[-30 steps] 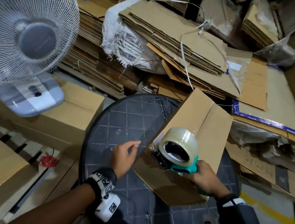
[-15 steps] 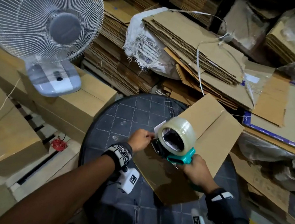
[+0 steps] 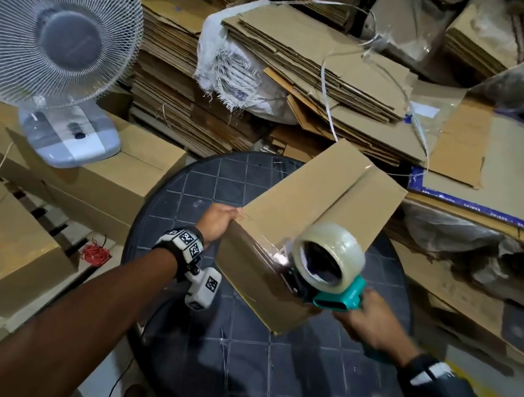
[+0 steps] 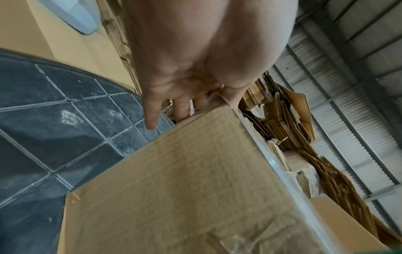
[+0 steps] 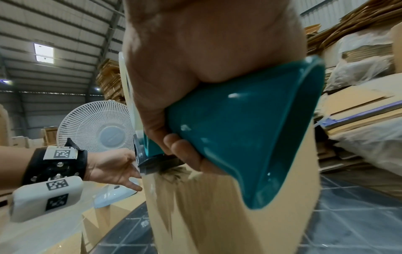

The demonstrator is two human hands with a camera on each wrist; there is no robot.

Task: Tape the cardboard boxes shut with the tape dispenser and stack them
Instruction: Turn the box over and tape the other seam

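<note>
Box [image 3: 316, 206] stands tilted on the round dark table [image 3: 187, 194], top flaps closed, centre seam running away from the wearer. Left hand [image 3: 217, 222] now grips the near-left top corner of the box, thumb over the top edge, fingers down the side wall (left wrist view); half a second ago it was at the dispenser mouth, seemingly on the tape end, so it has gone from starting the tape to bracing the box. Right hand [image 3: 374, 325] is wrapped round the teal handle of the tape dispenser [image 3: 327, 275], which has dropped to the near edge of the box. A glossy strip of tape [image 3: 267, 249] lies over that near edge by the roller. Judgement: tape is anchored on the near wall; the pull along the seam to the far end comes next. Stacking not started. Risk: light box may slide on the table under the pull
</note>
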